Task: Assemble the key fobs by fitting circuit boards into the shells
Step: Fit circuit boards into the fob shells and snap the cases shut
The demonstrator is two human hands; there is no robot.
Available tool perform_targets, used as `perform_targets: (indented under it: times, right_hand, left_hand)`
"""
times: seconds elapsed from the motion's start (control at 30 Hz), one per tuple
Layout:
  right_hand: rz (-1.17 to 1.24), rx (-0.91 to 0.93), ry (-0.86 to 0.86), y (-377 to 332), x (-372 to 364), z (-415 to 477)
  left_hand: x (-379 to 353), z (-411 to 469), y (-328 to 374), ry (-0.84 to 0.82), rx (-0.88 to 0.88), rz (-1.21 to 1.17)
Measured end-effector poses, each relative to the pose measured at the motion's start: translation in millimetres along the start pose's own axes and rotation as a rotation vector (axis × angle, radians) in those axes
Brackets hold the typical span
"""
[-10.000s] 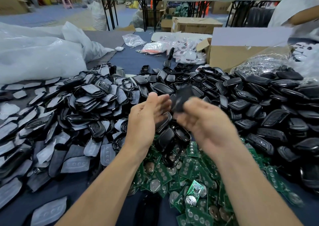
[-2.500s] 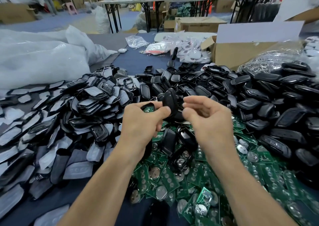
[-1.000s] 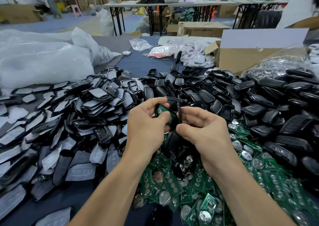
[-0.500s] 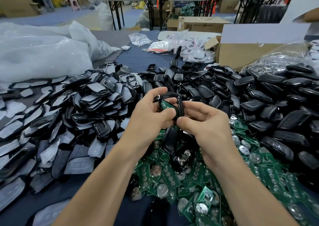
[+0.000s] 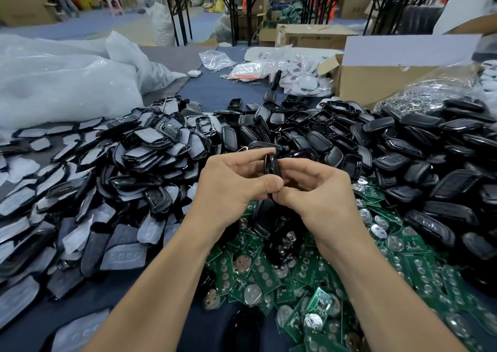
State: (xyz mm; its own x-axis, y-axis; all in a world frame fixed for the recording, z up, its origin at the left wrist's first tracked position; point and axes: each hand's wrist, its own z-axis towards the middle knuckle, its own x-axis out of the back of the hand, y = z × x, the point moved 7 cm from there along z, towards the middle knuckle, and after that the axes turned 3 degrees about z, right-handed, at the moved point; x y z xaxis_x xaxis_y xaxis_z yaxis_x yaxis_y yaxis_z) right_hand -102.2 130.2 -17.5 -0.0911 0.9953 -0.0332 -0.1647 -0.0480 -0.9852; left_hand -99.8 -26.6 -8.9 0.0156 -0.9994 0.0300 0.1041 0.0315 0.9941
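Observation:
A black key fob (image 5: 272, 164) stands on edge between my two hands above the table's middle, its two shell halves closed together. My left hand (image 5: 231, 187) pinches it from the left, thumb pressed against its lower end. My right hand (image 5: 317, 190) grips it from the right with curled fingers. No circuit board shows in the fob now. Beneath my hands lies a heap of green circuit boards (image 5: 317, 271) with round coin cells. Black shell halves (image 5: 403, 163) are piled to the right and behind.
Grey rubber button pads with black frames (image 5: 107, 185) cover the left of the table. A big white plastic bag (image 5: 67, 82) lies at the back left. An open cardboard box (image 5: 382, 80) and a bag of metal key rings (image 5: 430, 96) stand at the back right.
Half a second ago the shell in my left hand lay open with a green board visible; now the two halves are pressed together and the board is hidden.

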Motion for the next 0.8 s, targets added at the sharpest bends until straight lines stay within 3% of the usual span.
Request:
perform_targets:
  times: [0.63, 0.8]
  right_hand:
    - [-0.265, 0.163, 0.077, -17, 3, -5]
    - [-0.416, 0.261, 0.161, -26, -1, -13]
  left_hand:
    - [-5, -4, -1, -0.025, 0.073, -0.060]
    - [-4, -2, 1, 0.071, 0.050, -0.039]
